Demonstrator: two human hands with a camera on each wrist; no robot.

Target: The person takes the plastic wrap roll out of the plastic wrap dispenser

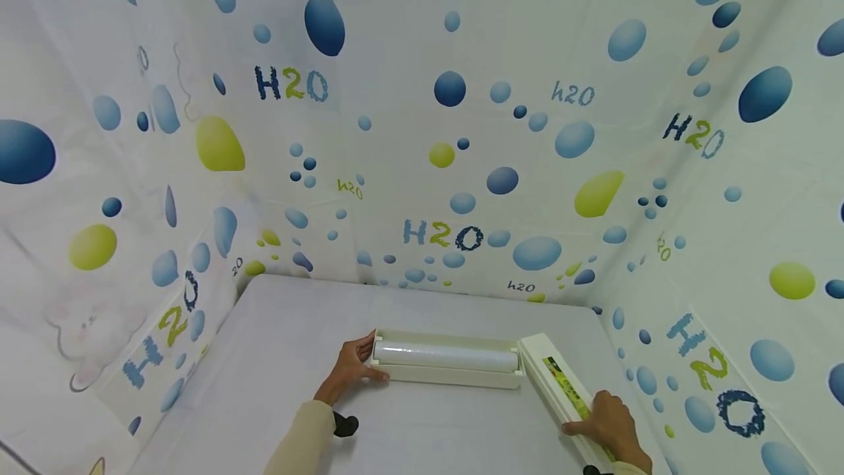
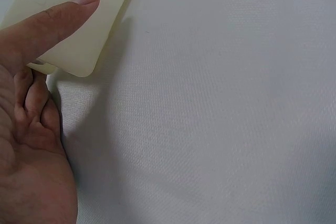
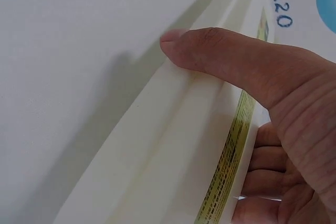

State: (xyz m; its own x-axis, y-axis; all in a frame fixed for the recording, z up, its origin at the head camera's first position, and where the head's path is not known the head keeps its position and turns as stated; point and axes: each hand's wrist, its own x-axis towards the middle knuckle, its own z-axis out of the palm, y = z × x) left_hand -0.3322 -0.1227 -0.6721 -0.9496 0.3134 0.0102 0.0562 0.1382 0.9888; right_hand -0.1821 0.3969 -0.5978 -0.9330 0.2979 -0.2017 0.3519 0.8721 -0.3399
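Observation:
A cream cling film dispenser box [image 1: 455, 376] lies lengthwise in the middle of the table, its top uncovered. Inside it shows a roll of clear cling film [image 1: 448, 356]. My left hand [image 1: 352, 366] grips the box's left end, thumb along the front face and fingers round behind; the left wrist view shows that thumb flat on the box wall [image 2: 79, 51]. At the right, my right hand [image 1: 606, 424] holds the long cream lid [image 1: 547, 361] by its near part. The lid slants beside the box, its far end right at the box's right end. A green printed label [image 3: 228, 166] runs along it.
The table has a white cloth cover [image 1: 297, 321]. White sheeting [image 1: 395, 167] printed with blue and green drops and "H2O" lettering rises behind it and at both sides. The right sheet [image 1: 745, 328] stands close beyond the right hand.

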